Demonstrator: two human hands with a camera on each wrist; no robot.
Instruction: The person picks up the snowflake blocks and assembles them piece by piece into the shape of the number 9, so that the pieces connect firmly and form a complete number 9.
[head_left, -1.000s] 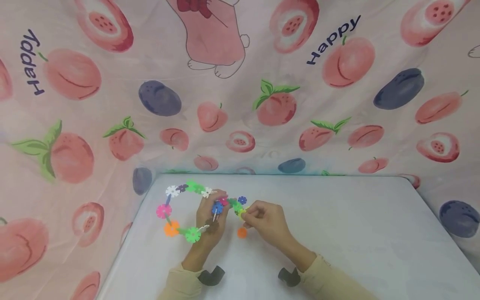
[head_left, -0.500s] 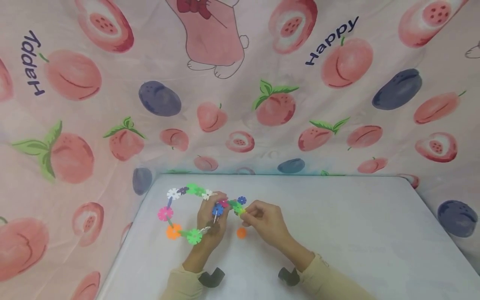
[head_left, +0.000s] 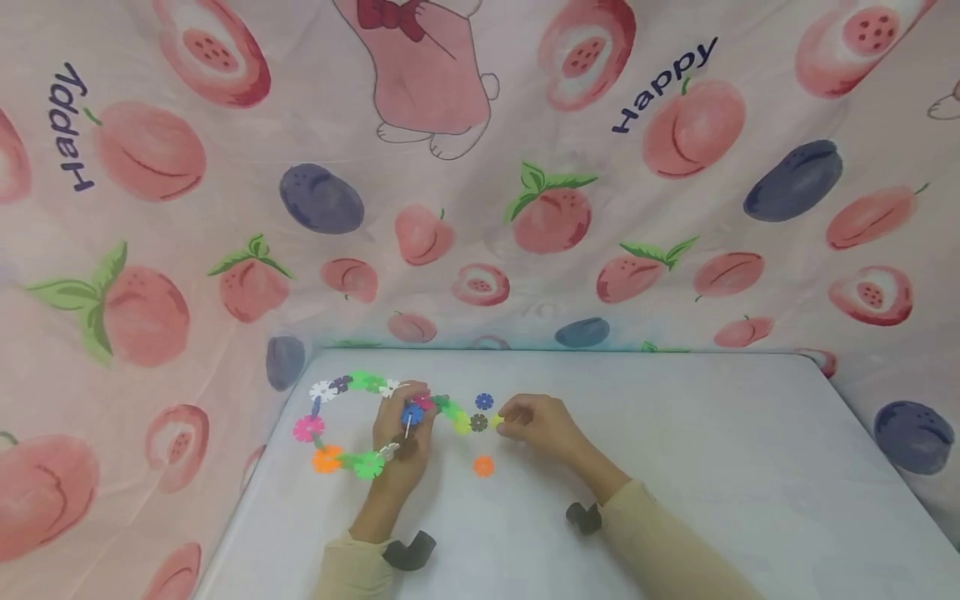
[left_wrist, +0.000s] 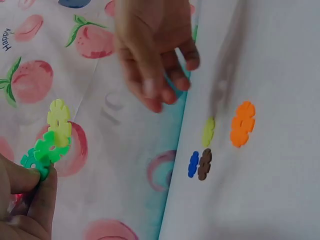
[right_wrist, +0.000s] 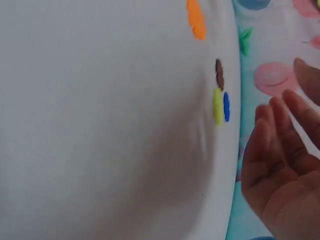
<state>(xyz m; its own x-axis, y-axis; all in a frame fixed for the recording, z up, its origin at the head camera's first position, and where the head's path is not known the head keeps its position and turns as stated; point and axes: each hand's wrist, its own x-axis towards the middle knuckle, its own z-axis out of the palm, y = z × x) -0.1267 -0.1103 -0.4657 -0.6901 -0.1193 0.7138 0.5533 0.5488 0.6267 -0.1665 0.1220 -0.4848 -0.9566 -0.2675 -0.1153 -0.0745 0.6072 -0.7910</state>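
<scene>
My left hand (head_left: 390, 427) pinches a chain of snowflake discs (head_left: 327, 459), linked into a many-coloured loop that hangs around its wrist side. From the fingers a short tail of green discs (left_wrist: 51, 148) sticks out, ending in a yellow disc (left_wrist: 59, 122). To the right, my right hand (head_left: 542, 423) is apart from the chain. Its fingers are loosely bent with nothing between them, as both wrist views show. Under its fingertips in the head view lies a loose yellow disc (head_left: 496, 422) on the table.
Beside the loose yellow disc lie a brown disc (head_left: 478, 422) and a blue disc (head_left: 484, 402). An orange disc (head_left: 483, 467) sits nearer the person. Fruit-printed cloth (head_left: 480, 208) rises behind the white table (head_left: 675, 500).
My right hand has let go of the yellow disc at the chain's end and moved slightly right. My left hand has drawn the chain to the left, uncovering the loose brown and yellow discs.
</scene>
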